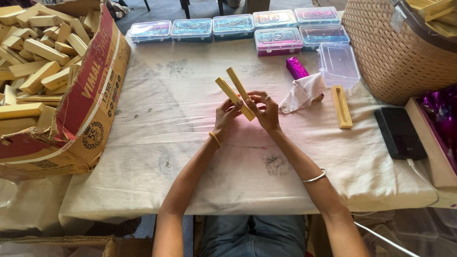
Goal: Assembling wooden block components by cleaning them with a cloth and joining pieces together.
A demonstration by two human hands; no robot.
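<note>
Two hands hold a pair of pale wooden sticks up over a cloth-covered table.

The left hand (224, 115) and right hand (266, 110) are each closed around the lower ends of the two wooden sticks (235, 92), which fan apart upward, seemingly for comparing or fitting. Right of the hands lie a pinkish cloth (301, 92), a grooved wooden piece (341, 106) and a black phone (399, 133); left, a cardboard box (90, 104) of similar blocks; beyond, lidded plastic cases (233, 25) on the stained white table cover (157, 143).

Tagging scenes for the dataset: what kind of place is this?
Probably a small hand-assembly or packing workshop: a cardboard box heaped with wooden pieces, a row of plastic cases, and both hands working two wooden pieces over a cloth-covered table.
</note>
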